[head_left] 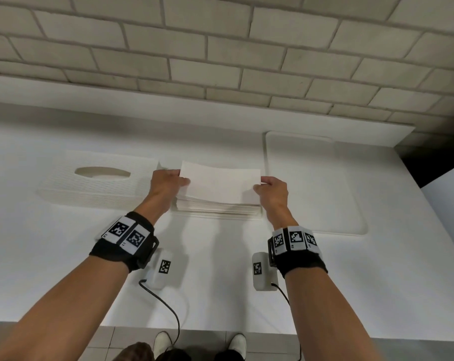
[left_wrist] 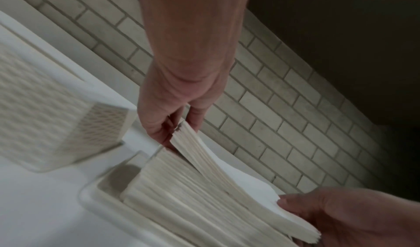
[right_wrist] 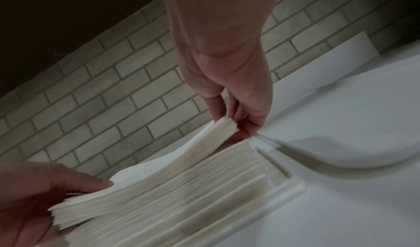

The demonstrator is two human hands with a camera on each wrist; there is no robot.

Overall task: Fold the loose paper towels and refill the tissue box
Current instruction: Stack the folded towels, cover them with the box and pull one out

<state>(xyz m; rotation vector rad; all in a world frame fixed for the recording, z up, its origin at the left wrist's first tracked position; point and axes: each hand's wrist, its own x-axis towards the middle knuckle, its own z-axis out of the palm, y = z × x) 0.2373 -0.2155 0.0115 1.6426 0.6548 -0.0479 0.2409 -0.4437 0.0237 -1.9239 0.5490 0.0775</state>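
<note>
Both hands, left hand (head_left: 167, 184) and right hand (head_left: 272, 190), pinch a white towel wad (head_left: 220, 185) (layered, sagging).

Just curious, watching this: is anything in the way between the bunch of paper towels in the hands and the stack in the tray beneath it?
Nothing visible. The left hand and right hand pinch the ends of the lifted bunch directly above the stack in the tray. The cover, with its oval slot, sits off to the left.
</note>
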